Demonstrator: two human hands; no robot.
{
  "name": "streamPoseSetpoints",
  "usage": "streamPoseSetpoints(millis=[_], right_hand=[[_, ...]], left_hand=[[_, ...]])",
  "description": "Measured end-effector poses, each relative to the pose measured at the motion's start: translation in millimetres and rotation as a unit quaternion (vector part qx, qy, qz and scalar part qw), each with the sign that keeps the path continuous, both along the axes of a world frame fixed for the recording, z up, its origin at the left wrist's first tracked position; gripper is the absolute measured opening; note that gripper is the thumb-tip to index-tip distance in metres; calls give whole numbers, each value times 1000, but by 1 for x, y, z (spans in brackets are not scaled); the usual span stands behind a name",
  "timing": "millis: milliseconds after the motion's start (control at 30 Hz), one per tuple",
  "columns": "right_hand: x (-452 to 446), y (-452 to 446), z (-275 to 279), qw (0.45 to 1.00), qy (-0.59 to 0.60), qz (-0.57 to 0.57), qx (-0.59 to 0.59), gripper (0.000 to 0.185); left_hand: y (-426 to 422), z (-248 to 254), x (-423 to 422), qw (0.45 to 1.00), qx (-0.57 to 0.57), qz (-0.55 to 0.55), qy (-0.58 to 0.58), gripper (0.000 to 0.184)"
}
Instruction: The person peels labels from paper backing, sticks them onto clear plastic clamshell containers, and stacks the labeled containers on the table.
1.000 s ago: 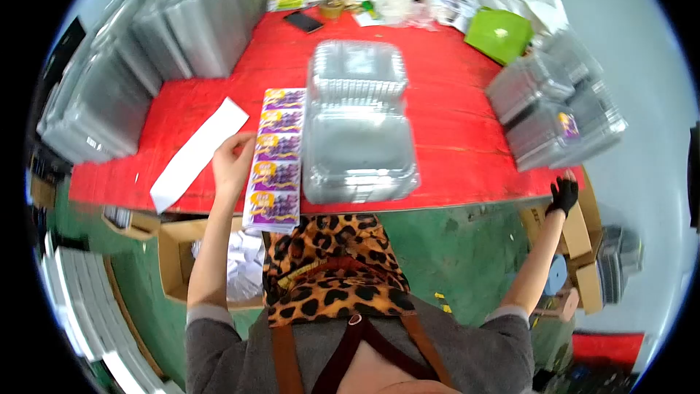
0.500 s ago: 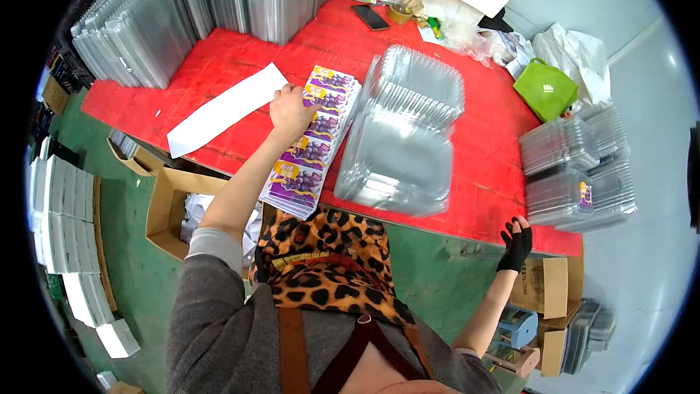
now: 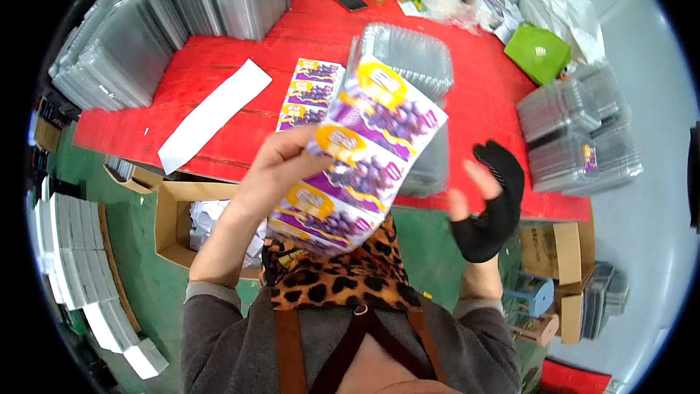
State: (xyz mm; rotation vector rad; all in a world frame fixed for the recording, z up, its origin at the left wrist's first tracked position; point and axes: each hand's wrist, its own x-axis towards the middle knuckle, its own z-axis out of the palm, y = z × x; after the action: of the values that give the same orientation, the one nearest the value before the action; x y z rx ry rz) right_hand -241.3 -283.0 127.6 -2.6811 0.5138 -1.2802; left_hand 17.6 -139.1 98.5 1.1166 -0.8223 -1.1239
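My left hand (image 3: 273,171) is closed on a sheet of grape labels (image 3: 357,186), purple and yellow with grape pictures, held up over the table's front edge. Behind it, a stack of similar label sheets (image 3: 310,93) lies on the red table, partly hidden by the hand and the raised sheet. Clear plastic containers (image 3: 412,47) are nested just right of that stack, also partly covered. In a black fingerless glove, my right hand (image 3: 492,208) is up to the right of the sheet, apart from it. Its thumb and fingers are spread and nothing is between them.
A white paper strip (image 3: 215,117) lies on the red table (image 3: 204,66). Tall stacks of clear containers (image 3: 120,58) stand back left. More containers (image 3: 561,138), one bearing a label, stand at right beside a green bag (image 3: 537,53). A cardboard box (image 3: 171,226) sits below the table.
My left hand has lifted a label sheet from the stack and brought it toward me. My right hand has come up and inward from the table's right front edge. The view has shifted slightly.
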Motion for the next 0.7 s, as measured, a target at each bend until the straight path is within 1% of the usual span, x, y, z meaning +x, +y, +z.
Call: streamPoseSetpoints(millis=[33, 100, 133, 167, 233, 267, 367, 400, 500, 533, 600, 633, 700], right_hand=[[10, 9, 12, 998, 42, 3, -46, 43], [26, 15, 22, 995, 87, 41, -15, 51], [31, 10, 17, 993, 95, 65, -18, 54], [33, 9, 13, 992, 98, 81, -18, 50], [34, 9, 5, 989, 87, 120, 13, 46], [33, 10, 2, 988, 91, 121, 5, 39], [30, 12, -6, 982, 84, 166, 31, 35], [28, 12, -6, 977, 89, 182, 64, 33], [20, 9, -6, 955, 99, 228, 160, 29], [18, 8, -8, 955, 104, 230, 153, 27], [16, 6, -11, 955, 116, 237, 136, 22], [12, 5, -11, 953, 85, 198, 213, 21], [-3, -4, -10, 925, 20, 116, 362, 18]], left_hand=[[3, -1, -10, 999, -1, -28, -16, 24], [9, 3, -28, 997, -12, -80, 14, 25], [12, 5, -34, 996, -4, -89, -18, 27], [13, 0, -42, 997, -39, -72, -13, 26], [10, -2, -52, 986, -68, -45, -142, 27], [6, -2, -58, 969, -96, 3, -230, 21], [9, -18, -61, 914, -35, 2, -405, 14], [8, -19, -65, 919, -95, 22, -382, 11], [8, -32, -56, 873, -177, -20, -453, 4], [12, -24, -58, 882, -147, -34, -446, 8], [19, -17, -52, 865, -122, -71, -481, 9], [23, -17, -50, 856, -110, -90, -498, 10], [28, -24, -48, 884, -56, -48, -461, 13]])
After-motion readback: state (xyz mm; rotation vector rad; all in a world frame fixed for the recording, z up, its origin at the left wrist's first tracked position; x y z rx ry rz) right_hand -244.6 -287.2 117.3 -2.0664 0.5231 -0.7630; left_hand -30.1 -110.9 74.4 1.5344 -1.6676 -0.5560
